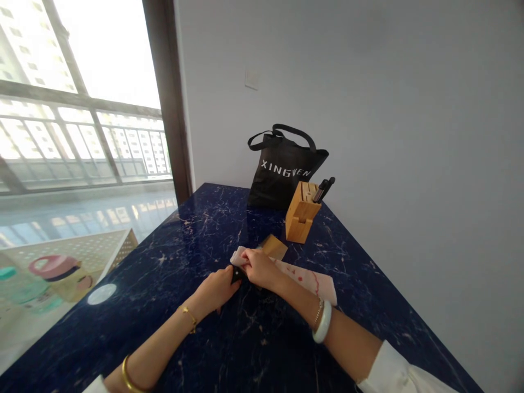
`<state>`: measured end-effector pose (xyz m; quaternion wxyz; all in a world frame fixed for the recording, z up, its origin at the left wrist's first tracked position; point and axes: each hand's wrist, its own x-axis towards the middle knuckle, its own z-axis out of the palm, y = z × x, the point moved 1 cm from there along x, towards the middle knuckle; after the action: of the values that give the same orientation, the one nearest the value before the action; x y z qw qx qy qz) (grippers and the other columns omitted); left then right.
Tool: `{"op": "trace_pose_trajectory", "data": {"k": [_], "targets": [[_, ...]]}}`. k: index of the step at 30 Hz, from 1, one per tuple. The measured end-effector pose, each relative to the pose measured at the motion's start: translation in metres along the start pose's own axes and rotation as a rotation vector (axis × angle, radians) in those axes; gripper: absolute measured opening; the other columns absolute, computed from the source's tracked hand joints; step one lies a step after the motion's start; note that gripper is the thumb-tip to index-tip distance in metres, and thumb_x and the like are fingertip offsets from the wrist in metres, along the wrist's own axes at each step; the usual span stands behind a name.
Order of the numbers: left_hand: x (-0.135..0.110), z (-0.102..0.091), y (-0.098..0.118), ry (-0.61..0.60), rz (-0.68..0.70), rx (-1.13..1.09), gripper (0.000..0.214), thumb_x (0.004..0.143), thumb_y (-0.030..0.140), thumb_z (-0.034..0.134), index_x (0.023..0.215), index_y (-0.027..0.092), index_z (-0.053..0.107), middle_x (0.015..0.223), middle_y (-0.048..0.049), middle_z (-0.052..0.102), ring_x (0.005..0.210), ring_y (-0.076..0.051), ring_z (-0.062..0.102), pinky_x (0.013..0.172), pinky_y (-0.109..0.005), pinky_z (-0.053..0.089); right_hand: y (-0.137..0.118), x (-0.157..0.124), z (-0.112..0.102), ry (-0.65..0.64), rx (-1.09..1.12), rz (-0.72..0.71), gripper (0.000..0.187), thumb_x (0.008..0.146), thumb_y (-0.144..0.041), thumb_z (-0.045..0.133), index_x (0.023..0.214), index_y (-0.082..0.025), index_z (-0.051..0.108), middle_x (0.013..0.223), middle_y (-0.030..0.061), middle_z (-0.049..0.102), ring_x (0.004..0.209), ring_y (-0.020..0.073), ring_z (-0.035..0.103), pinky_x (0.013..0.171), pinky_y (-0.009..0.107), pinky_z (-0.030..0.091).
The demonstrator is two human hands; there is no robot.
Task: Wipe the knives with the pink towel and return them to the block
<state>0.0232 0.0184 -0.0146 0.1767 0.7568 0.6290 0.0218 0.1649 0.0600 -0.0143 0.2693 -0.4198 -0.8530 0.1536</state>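
My left hand (216, 288) is closed around the black riveted handle (237, 274) of a kitchen knife. Beyond my fingers, a broad flat tan surface (275, 247) shows in line with the handle; it looks like the blade with a reflection on it, but I cannot be sure. My right hand (258, 266) pinches a pale pink cloth (307, 279) with red markings, bunched close to the handle. The rest of the cloth trails to the right under my right forearm. Where the cloth meets the knife is hidden by my right hand.
A wooden knife block (298, 222) with black-handled tools stands behind my hands on the dark blue marbled table (204, 218). Behind it leans a black tote bag (274, 183). At left, a perforated white basket (112, 251) holds a pink-lidded bottle (61, 273) and a teal-capped bottle (28, 289).
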Motion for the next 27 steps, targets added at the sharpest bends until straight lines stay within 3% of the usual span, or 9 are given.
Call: {"op": "trace_pose_trajectory", "data": {"k": [4, 8, 12, 18, 23, 27], "targets": [[-0.003, -0.003, 0.002, -0.012, 0.004, -0.006, 0.033, 0.084, 0.040, 0.034, 0.094, 0.014, 0.051, 0.090, -0.0101, 0.060, 0.079, -0.025, 0.060, 0.071, -0.033, 0.045, -0.011, -0.008, -0.003, -0.005, 0.012, 0.006, 0.015, 0.071, -0.011, 0.043, 0.083, -0.012, 0.051, 0.084, 0.0056, 0.057, 0.080, 0.0147, 0.052, 0.072, 0.023, 0.037], [-0.002, 0.001, 0.000, 0.007, 0.019, 0.029, 0.032, 0.084, 0.041, 0.033, 0.091, 0.014, 0.047, 0.088, -0.0103, 0.059, 0.075, -0.024, 0.060, 0.067, -0.032, 0.044, -0.007, -0.026, -0.013, -0.073, 0.003, 0.053, 0.012, 0.070, -0.013, 0.046, 0.081, -0.013, 0.051, 0.080, 0.0051, 0.057, 0.077, 0.0147, 0.051, 0.067, 0.022, 0.036], [-0.002, 0.003, 0.000, 0.042, 0.038, 0.064, 0.026, 0.083, 0.037, 0.034, 0.090, 0.014, 0.045, 0.087, -0.0099, 0.059, 0.084, -0.028, 0.059, 0.069, -0.036, 0.044, 0.002, -0.042, -0.019, -0.123, 0.057, 0.017, 0.009, 0.070, -0.011, 0.046, 0.078, -0.013, 0.050, 0.079, 0.0038, 0.056, 0.074, 0.0126, 0.050, 0.065, 0.021, 0.035], [-0.003, -0.002, 0.000, -0.018, 0.039, 0.006, 0.028, 0.085, 0.039, 0.031, 0.089, 0.014, 0.044, 0.083, -0.0092, 0.059, 0.058, -0.019, 0.059, 0.055, -0.027, 0.041, 0.008, -0.043, -0.016, 0.007, 0.072, 0.055, 0.012, 0.071, -0.009, 0.042, 0.081, -0.013, 0.049, 0.083, 0.0053, 0.055, 0.082, 0.0138, 0.049, 0.074, 0.023, 0.035], [0.004, 0.006, -0.008, 0.011, 0.093, -0.002, 0.025, 0.083, 0.036, 0.034, 0.089, 0.014, 0.044, 0.085, -0.0092, 0.060, 0.081, -0.025, 0.060, 0.064, -0.029, 0.042, -0.008, -0.056, -0.015, -0.101, 0.072, -0.046, 0.013, 0.069, -0.009, 0.045, 0.080, -0.013, 0.047, 0.084, 0.0047, 0.053, 0.083, 0.0135, 0.046, 0.076, 0.022, 0.035], [0.004, 0.008, -0.008, 0.027, 0.088, 0.031, 0.023, 0.083, 0.034, 0.033, 0.089, 0.014, 0.043, 0.084, -0.0091, 0.059, 0.081, -0.026, 0.060, 0.064, -0.030, 0.042, -0.004, -0.055, -0.018, -0.107, 0.102, -0.002, 0.009, 0.070, -0.010, 0.047, 0.078, -0.012, 0.049, 0.081, 0.0040, 0.054, 0.077, 0.0117, 0.048, 0.070, 0.020, 0.035]]}}
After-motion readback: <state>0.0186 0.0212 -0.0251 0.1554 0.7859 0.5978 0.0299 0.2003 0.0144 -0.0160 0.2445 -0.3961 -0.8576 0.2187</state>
